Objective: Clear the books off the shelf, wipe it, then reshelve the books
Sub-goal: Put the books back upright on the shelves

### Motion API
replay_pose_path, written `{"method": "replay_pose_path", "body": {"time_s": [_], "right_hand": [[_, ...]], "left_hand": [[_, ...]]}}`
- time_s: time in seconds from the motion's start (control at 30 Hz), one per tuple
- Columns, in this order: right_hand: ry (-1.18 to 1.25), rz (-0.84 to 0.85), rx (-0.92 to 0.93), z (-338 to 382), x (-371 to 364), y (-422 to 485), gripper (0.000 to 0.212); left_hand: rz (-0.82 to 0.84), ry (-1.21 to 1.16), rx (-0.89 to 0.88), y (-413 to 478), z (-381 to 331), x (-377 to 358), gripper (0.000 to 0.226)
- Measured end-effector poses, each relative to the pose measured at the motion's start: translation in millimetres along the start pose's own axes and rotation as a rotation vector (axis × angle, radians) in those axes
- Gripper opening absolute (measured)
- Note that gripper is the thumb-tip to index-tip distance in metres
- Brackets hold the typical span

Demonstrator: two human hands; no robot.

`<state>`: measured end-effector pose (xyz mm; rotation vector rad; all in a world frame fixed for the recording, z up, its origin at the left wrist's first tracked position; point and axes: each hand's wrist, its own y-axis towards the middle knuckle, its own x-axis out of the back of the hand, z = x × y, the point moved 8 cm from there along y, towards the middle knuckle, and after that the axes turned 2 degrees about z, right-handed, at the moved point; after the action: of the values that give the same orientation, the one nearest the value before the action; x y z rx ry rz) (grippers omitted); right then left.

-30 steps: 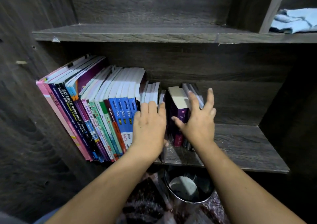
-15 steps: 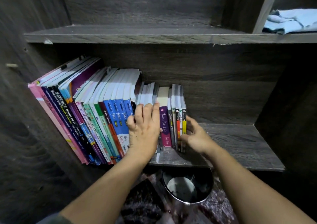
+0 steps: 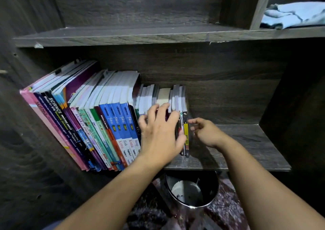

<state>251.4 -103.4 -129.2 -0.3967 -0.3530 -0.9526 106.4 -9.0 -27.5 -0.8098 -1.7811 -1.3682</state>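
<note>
A row of tall textbooks [image 3: 112, 124] leans left on the lower shelf board [image 3: 237, 147], filling its left half. Right of them stand several smaller books, the last one with a yellow-and-black spine [image 3: 185, 129]. My left hand [image 3: 160, 134] lies over the small books' spines with fingers spread and fairly straight, its thumb against the spines near the yellow one. My right hand [image 3: 205, 133] hovers just right of that last book, fingers loosely curled, fingertips at its cover and holding nothing.
A folded light-blue cloth [image 3: 295, 15] lies on the upper shelf [image 3: 140, 34] at the far right, behind a vertical divider. A round metal bin [image 3: 191, 189] stands on the floor below the shelf edge. Dark side panels close in both ends.
The small books went from apart and tilted to upright against the row. My right hand dropped from their tops to the last book's right side. My left hand slid right onto their spines.
</note>
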Motion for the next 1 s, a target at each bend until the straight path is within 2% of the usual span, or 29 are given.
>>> {"method": "replay_pose_path", "body": {"time_s": [0.07,0.13,0.2,0.3,0.37,0.47,0.6,0.67,0.73,0.8,1.0], "right_hand": [[-0.004,-0.03,0.004,4.0,0.4,-0.9,0.039],[0.019,-0.05,0.017,7.5,0.9,0.3,0.04],[0.037,-0.039,0.021,13.4,-2.1,-2.3,0.037],[0.021,-0.079,0.061,23.5,-4.7,-4.6,0.036],[0.002,-0.11,0.085,26.9,-5.8,-4.5,0.039],[0.044,-0.212,0.164,35.1,-4.3,-8.8,0.042],[-0.013,-0.475,0.539,73.6,-3.3,-43.5,0.046],[-0.172,-0.532,0.632,89.9,-11.1,-54.8,0.049],[-0.432,-0.609,0.592,103.4,-14.9,-57.8,0.048],[-0.53,-0.601,0.515,115.3,-15.0,-56.6,0.051],[-0.54,-0.322,0.433,126.6,-26.4,-53.3,0.037]], "left_hand": [[-0.009,-0.206,0.061,-9.9,-7.8,5.3,0.018],[-0.01,-0.361,0.126,-19.9,-15.9,8.8,0.02],[0.02,-0.378,0.166,-20.9,-17.2,7.7,0.023],[0.163,-0.316,0.244,-14.3,-6.4,-8.0,0.09],[0.23,-0.236,0.231,-16.4,-6.4,-16.9,0.109],[0.23,-0.168,0.166,-18.9,-11.2,-17.2,0.107],[0.244,-0.14,0.178,-12.0,1.0,12.9,0.094],[0.281,-0.098,0.189,-12.4,7.0,29.6,0.089],[0.314,-0.06,0.198,-15.7,10.9,43.0,0.086],[0.331,-0.059,0.217,-19.7,14.2,48.9,0.087],[0.391,-0.112,0.219,-26.5,28.1,56.7,0.091]]}}
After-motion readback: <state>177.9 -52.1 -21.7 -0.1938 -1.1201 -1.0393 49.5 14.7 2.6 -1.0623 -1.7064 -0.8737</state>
